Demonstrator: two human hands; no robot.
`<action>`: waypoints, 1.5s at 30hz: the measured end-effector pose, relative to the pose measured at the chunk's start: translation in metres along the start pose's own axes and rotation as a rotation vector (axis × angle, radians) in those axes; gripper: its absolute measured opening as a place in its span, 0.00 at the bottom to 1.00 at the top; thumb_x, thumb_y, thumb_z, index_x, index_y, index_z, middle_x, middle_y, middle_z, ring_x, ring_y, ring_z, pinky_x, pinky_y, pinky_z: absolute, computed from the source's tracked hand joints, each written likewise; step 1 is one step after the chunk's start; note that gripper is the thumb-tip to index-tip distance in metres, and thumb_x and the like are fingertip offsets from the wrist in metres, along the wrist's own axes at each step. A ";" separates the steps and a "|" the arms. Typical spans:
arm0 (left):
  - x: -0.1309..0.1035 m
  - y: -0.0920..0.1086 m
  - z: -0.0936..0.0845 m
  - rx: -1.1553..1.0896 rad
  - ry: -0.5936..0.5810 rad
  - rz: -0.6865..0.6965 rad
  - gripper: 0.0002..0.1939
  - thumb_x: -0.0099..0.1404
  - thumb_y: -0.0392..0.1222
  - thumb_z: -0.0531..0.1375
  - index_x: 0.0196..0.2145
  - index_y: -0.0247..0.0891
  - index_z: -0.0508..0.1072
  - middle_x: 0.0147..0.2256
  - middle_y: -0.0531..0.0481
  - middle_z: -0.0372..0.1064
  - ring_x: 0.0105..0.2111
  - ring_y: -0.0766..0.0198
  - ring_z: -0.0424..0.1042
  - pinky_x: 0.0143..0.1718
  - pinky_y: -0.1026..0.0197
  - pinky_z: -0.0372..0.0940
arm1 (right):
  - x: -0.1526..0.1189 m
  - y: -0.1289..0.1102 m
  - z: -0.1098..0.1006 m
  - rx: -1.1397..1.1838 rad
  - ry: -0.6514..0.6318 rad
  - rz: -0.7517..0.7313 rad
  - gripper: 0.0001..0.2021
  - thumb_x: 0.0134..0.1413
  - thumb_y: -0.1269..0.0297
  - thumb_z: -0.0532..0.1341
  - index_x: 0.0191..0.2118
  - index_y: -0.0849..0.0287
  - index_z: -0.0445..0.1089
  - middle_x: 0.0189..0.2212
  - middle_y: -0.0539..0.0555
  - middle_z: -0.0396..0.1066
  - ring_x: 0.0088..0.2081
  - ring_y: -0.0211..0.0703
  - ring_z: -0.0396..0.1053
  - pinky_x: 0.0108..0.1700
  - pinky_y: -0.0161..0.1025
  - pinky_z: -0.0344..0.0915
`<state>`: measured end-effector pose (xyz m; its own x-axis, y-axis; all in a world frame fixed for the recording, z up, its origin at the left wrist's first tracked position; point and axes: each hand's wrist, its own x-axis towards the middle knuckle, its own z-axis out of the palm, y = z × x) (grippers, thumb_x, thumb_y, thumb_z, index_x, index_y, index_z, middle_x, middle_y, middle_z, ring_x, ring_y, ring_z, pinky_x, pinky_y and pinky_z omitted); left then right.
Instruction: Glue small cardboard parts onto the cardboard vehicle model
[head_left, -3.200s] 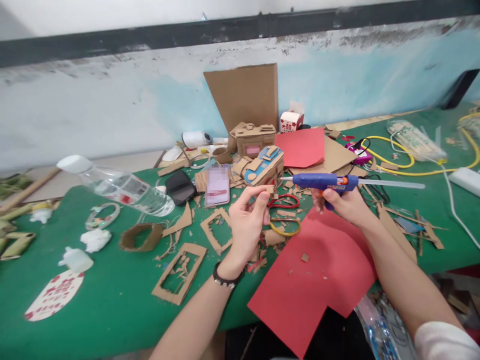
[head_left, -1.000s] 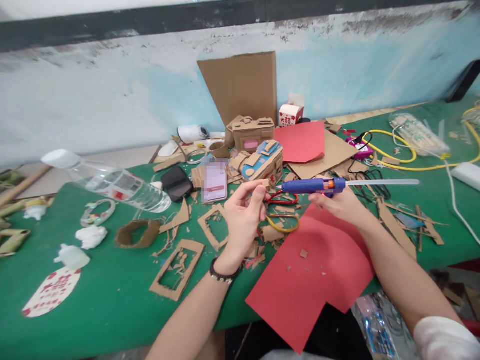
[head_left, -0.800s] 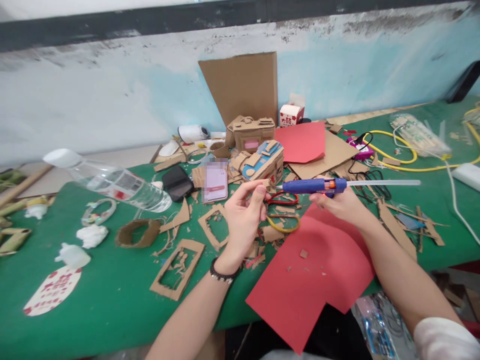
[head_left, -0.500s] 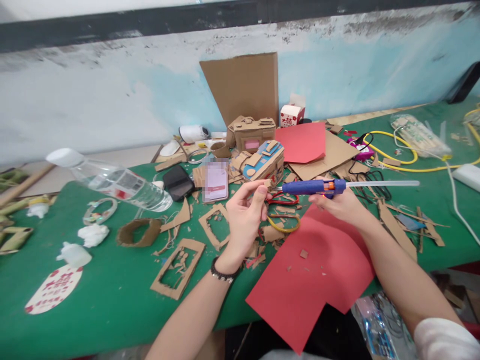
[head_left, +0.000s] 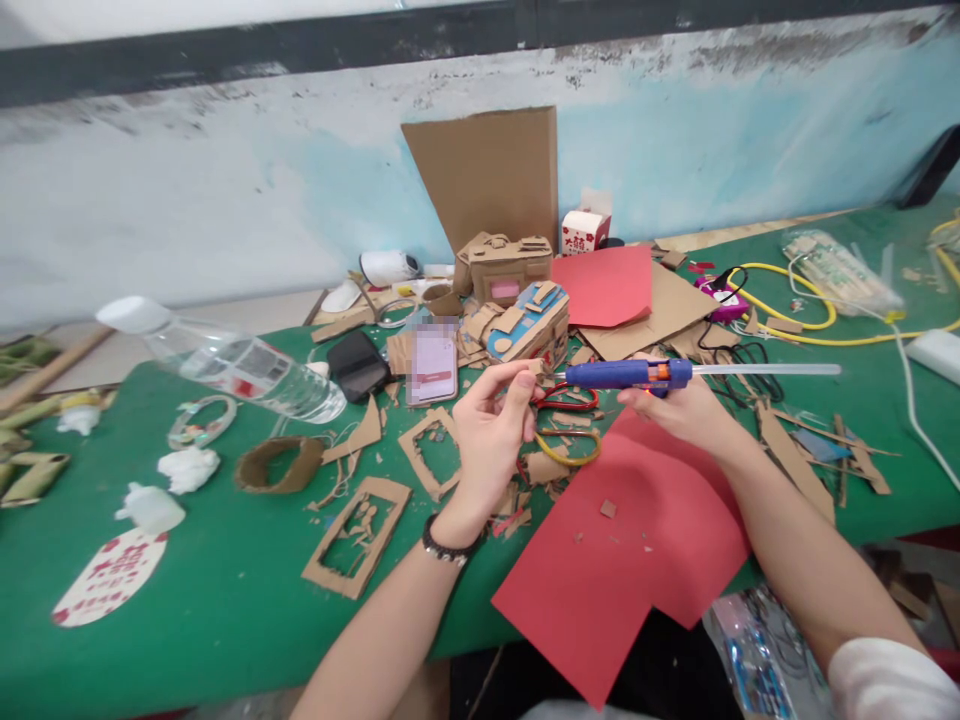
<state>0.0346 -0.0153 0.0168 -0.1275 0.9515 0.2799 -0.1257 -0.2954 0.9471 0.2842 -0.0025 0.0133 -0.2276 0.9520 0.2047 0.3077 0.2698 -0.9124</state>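
Observation:
My right hand (head_left: 686, 405) grips a blue hot glue gun (head_left: 626, 375) with a long clear glue stick (head_left: 765, 370) sticking out of its back. Its nozzle points left, at a small piece of cardboard (head_left: 533, 367) pinched between the thumb and fingers of my left hand (head_left: 491, 425). Whether the nozzle touches the piece I cannot tell. Just beneath lie scissors with red and yellow handles (head_left: 577, 447), partly hidden by my left hand. A large sheet of red paper (head_left: 600, 580) extends below my hands over the table edge.
Cardboard cameras (head_left: 510, 268) stand at the back, one with blue parts (head_left: 529, 320). A phone (head_left: 433, 365), a black device (head_left: 358, 365), a tilted water bottle (head_left: 225, 360) and cardboard frames (head_left: 356, 537) lie to the left. Yellow cable (head_left: 795, 280) and scraps are at the right of the green table (head_left: 247, 640).
Almost nothing differs. Both hands keep the same pose, with the glue gun's nozzle at the cardboard piece; the whole view has shifted very slightly.

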 end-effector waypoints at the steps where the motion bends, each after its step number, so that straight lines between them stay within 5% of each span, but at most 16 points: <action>1: 0.000 0.000 0.000 0.000 0.002 0.003 0.23 0.69 0.61 0.72 0.43 0.37 0.84 0.27 0.51 0.78 0.14 0.74 0.64 0.15 0.69 0.57 | 0.000 0.000 0.000 0.006 -0.009 -0.005 0.16 0.61 0.46 0.73 0.36 0.53 0.77 0.26 0.50 0.73 0.32 0.45 0.71 0.35 0.41 0.67; 10: -0.001 -0.001 -0.002 0.005 0.010 -0.002 0.22 0.70 0.61 0.72 0.45 0.37 0.84 0.28 0.50 0.79 0.14 0.74 0.64 0.15 0.69 0.57 | -0.001 0.005 -0.003 0.002 0.005 0.033 0.19 0.60 0.44 0.74 0.35 0.52 0.71 0.22 0.46 0.66 0.26 0.40 0.63 0.29 0.40 0.61; 17: 0.000 -0.002 -0.003 0.003 0.014 0.009 0.22 0.70 0.60 0.72 0.45 0.37 0.84 0.28 0.51 0.79 0.14 0.75 0.64 0.16 0.69 0.57 | -0.001 0.001 -0.003 0.029 -0.011 0.006 0.17 0.61 0.45 0.73 0.38 0.53 0.75 0.23 0.47 0.69 0.29 0.43 0.68 0.32 0.40 0.64; 45: 0.001 -0.005 -0.004 -0.007 0.005 0.036 0.20 0.72 0.59 0.71 0.46 0.37 0.85 0.30 0.52 0.79 0.15 0.76 0.64 0.16 0.69 0.58 | -0.001 -0.008 -0.003 -0.004 0.013 0.010 0.20 0.57 0.43 0.73 0.33 0.53 0.70 0.23 0.47 0.69 0.26 0.41 0.65 0.30 0.39 0.61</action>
<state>0.0315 -0.0131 0.0122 -0.1365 0.9398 0.3132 -0.1283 -0.3302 0.9352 0.2848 -0.0052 0.0210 -0.2121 0.9565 0.2002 0.3139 0.2607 -0.9129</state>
